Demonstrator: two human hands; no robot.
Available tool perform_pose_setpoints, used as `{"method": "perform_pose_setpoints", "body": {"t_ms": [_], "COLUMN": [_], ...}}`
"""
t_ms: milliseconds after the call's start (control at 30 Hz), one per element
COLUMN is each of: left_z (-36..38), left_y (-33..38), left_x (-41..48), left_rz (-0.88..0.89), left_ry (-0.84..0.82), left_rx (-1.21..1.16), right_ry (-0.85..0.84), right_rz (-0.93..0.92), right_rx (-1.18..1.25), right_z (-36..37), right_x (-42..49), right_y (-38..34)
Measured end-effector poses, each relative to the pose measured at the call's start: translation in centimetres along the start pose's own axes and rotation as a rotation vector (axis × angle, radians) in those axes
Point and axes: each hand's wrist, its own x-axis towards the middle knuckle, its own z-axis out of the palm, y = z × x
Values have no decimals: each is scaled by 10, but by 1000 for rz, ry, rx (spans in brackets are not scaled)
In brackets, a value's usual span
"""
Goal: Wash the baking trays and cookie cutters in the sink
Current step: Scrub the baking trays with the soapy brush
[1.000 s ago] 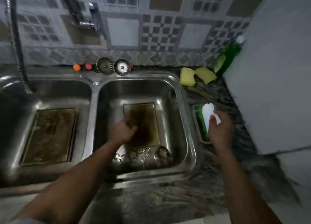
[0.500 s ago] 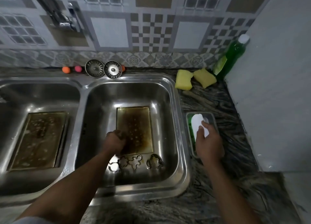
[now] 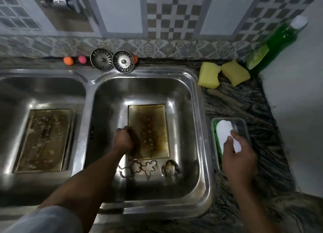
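The left hand (image 3: 123, 140) is down in the right basin of the double sink (image 3: 201, 96), its fingers clenched round the left edge of a baking tray (image 3: 148, 131) that lies flat on the basin floor, brown and spotted with residue. Just nearer than that hand, along the tray's near edge, sit four cookie cutters (image 3: 149, 167) in a row; the leftmost is partly hidden by the forearm, and one is shaped like a gingerbread man. The right hand (image 3: 239, 155) is out over the table (image 3: 244, 101), to the right of the sink rim, its fingers curled round the near end of one white bar (image 3: 224, 132). The bar rests in a clear container (image 3: 244, 126) with something green under it. A second baking tray (image 3: 45, 140), equally soiled, lies in the left basin, well to the left of the left hand. Beyond the left hand, on the sink's back ledge, two metal sink strainers (image 3: 101, 59) stand side by side, with an orange ball (image 3: 68, 60) and a pink ball (image 3: 82, 59) to their left and another orange one half hidden to their right. Beyond the right hand lie two yellow sponges (image 3: 208, 75), touching, and one green dish-liquid bottle (image 3: 276, 40) with a white cap leans in the corner.
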Motion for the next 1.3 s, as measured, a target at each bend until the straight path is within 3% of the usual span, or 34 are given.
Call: {"method": "perform_pose_setpoints", "body": {"t_ms": [233, 400, 567, 800, 1100, 1300], "left_z": [-14, -26, -41, -79, -93, -99], "left_y": [-6, -5, 7, 13, 15, 18], "left_x": [-2, -12, -25, -54, -78, -90], "left_rz": [113, 181, 330, 555, 652, 727], "left_ry": [-94, -227, -74, 247, 322, 380], "left_rx": [-323, -310, -425, -230, -39, 0], "right_ry": [-2, -26, -67, -120, -187, -226], "right_rz": [-8, -8, -2, -68, -106, -93], "right_rx": [-20, -14, -53, -81, -148, -49], "right_z": [3, 3, -1, -6, -10, -20], "right_x": [-2, -3, -1, -1, 0, 1], "right_y": [3, 4, -3, -4, -4, 2]}}
